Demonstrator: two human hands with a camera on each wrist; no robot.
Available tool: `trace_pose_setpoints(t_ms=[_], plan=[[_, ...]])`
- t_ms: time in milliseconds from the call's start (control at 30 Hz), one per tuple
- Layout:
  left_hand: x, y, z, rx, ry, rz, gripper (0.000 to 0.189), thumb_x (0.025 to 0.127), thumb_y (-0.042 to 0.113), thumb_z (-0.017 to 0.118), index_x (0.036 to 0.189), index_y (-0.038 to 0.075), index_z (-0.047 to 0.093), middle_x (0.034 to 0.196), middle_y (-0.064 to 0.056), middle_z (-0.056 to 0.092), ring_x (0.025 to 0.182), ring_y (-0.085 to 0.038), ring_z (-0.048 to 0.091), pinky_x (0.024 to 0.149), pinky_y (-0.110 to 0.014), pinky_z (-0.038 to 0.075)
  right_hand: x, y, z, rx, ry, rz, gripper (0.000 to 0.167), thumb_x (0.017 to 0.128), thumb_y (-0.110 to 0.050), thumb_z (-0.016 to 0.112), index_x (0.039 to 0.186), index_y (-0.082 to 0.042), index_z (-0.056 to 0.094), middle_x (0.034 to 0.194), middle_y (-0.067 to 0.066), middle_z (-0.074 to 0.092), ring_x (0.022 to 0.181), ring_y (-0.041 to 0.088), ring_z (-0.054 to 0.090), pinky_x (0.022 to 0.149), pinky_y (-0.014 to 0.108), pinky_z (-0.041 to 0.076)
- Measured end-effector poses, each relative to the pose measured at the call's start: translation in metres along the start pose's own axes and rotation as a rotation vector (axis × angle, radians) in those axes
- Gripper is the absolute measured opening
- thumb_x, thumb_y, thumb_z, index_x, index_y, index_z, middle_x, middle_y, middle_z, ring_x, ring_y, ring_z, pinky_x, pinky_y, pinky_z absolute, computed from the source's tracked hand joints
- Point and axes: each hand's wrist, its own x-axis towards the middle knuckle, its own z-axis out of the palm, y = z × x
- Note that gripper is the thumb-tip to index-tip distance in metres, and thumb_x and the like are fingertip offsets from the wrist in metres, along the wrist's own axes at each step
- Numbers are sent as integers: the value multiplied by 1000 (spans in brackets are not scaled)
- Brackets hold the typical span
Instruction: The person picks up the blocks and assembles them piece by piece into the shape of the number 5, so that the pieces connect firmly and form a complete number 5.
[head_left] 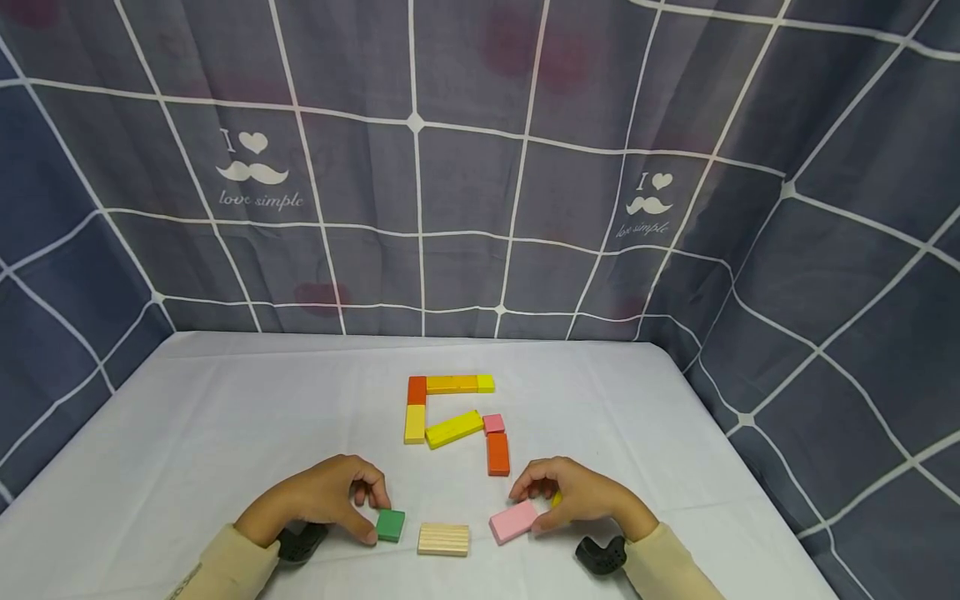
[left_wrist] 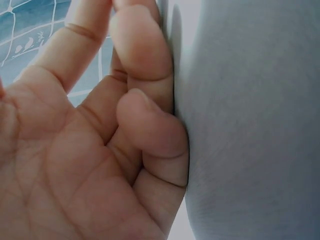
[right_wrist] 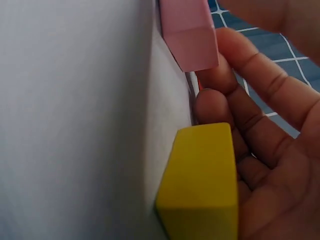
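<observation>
A dark curtain (head_left: pixel 465 183), printed with white grid lines and moustache motifs, is hung behind and beside a table (head_left: pixel 300 400) covered in white cloth. Near its front, two hands are framed by beige sleeves (head_left: pixel 228 567). By the left hand (head_left: pixel 322 496) a green block is pinched between thumb and forefinger, the other fingers being curled in against the cloth; by the right hand (head_left: pixel 585 493) a pink block is pinched at its edges. A black device (head_left: pixel 600 556) is worn at each wrist.

Beyond the hands, a bent line of blocks is laid out: an amber block (head_left: pixel 452 384) along the far side, a slanted yellow block (head_left: pixel 454 429), an orange block (head_left: pixel 498 454), a red-orange corner block (head_left: pixel 417 390), a small pink block (head_left: pixel 492 423) and a small yellow block (head_left: pixel 486 383) among them. Between the hands, the gap is occupied by a ridged wooden block (head_left: pixel 443 540), with the pink block (head_left: pixel 513 522) to its right and the green block (head_left: pixel 390 525) to its left. Beside the right palm, another yellow block (right_wrist: pixel 200 175) is mostly hidden from the head view.
</observation>
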Motion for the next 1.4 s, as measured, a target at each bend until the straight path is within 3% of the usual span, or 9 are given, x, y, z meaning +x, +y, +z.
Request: trace_pose_setpoints(t_ms=[467, 1000, 1400], plan=[[-1, -2, 0, -16, -2, 4, 25, 74, 10, 97, 92, 14, 80, 89, 12, 72, 76, -5, 54, 69, -22, 44, 4, -6, 5, -106, 22, 17, 26, 85, -9, 92, 106, -11, 77, 100, -13, 65, 89, 2, 55, 80, 21, 48], [0, 0, 0, 0, -1, -7, 24, 74, 13, 97, 90, 18, 80, 89, 10, 72, 76, -5, 54, 70, -22, 44, 18, -14, 7, -194, 67, 50, 26, 84, -9, 94, 105, -14, 79, 88, -7, 55, 78, 2, 48, 70, 20, 42], [0, -2, 0, 21, 0, -3, 25, 73, 14, 97, 91, 19, 80, 89, 12, 72, 77, -4, 54, 70, -22, 44, 32, -21, 10, -178, 56, 110, 25, 85, -7, 92, 106, -13, 79, 72, -11, 44, 68, 1, 42, 68, 21, 35]])
